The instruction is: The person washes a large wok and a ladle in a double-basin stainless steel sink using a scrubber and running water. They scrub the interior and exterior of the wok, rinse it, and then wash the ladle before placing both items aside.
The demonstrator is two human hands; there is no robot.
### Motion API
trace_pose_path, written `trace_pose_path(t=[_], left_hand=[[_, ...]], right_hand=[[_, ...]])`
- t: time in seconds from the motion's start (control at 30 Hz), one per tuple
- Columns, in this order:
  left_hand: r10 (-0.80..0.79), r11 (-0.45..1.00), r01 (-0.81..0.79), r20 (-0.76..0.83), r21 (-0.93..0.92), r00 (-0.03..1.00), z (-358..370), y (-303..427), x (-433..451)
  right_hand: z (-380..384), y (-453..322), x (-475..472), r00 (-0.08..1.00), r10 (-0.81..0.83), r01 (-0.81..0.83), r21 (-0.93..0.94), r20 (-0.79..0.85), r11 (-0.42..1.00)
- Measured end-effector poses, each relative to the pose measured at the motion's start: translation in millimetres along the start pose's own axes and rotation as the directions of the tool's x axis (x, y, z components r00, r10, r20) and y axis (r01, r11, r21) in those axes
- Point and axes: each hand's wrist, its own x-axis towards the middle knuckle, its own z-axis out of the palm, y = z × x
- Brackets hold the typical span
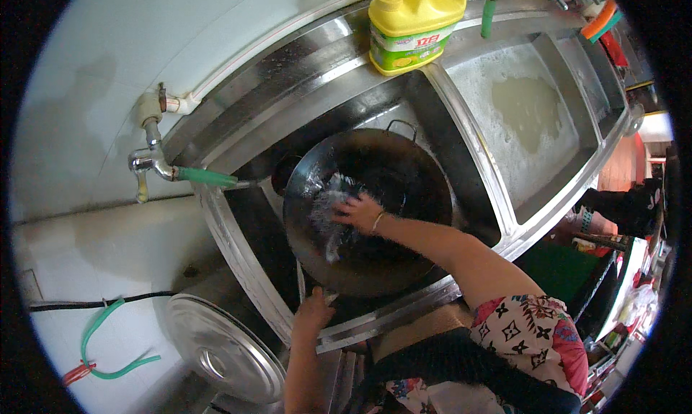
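A large dark wok (416,198) with a wire loop handle sits tilted in the left basin of a stainless steel sink (476,144). My right hand (359,213), a thin bracelet at its wrist, is down inside the wok amid moving, foamy water; its fingers are spread and blurred, and whether something lies under the palm is not clear. At the near rim of the wok, my left hand (315,311) grips the wok's edge or handle, partly hidden. From a wall faucet (157,162), a green hose (208,177) points toward the wok, with water coming out.
A yellow dish soap jug (413,30) stands on the sink's back ledge. The neighbouring basin holds cloudy, foamy water (530,111). A round metal lid (224,349) leans at the lower left, near a loose green hose (89,338). Another green hose (488,17) hangs above the back rim.
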Motion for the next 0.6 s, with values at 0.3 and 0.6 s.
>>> trace_pose_path(t=[0.3, 0.6], left_hand=[[0.062, 0.995, -0.065, -0.049, -0.079, 0.997, 15.8, -17.2, -14.9], [-0.086, 0.953, 0.120, 0.130, -0.278, 0.988, -16.2, -8.6, -12.9]], right_hand=[[-133.7, 124.3, 2.2, 0.687, 0.727, -0.724, -0.079, 0.000, 0.685], [-141.0, 173.2, 12.6, 0.619, 0.761, -0.781, 0.247, 0.194, 0.573]])
